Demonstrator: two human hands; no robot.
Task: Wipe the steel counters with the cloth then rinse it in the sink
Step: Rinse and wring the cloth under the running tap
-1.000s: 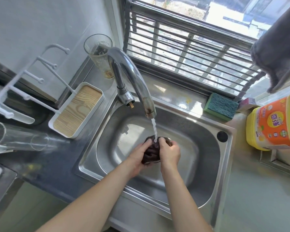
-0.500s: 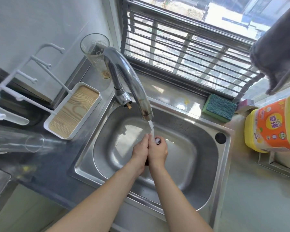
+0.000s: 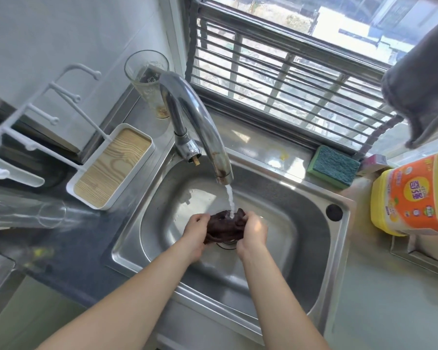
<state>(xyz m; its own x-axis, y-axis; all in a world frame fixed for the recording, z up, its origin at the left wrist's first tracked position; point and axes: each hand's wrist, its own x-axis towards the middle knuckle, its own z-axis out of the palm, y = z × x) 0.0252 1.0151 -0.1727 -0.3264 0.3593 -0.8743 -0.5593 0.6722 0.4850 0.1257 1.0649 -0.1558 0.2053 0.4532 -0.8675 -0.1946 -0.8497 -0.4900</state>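
Both forearms are reached in over the sink's point(image 3: 338, 258) near rim. The cloth point(image 3: 224, 229), dark and bunched, is held over the drain at basin centre, gripped on one side by the left hand point(image 3: 196, 229) and on the other by the right hand point(image 3: 253, 231), each clenched on a fold. A thin stream from the tap point(image 3: 195, 122) is caught on the cloth's top. The rinse step is judged to be in hand, w/ wiping taken as done; the counter is not checked from here. Next, approx.: the cloth is to be kneaded under the stream, then wrung w/ opposite twists and the tap shut off. Further back, a sponge point(image 3: 335, 166) is seen at the sink's far right corner, a glass point(image 3: 147, 79) at the far left, behind the tap.
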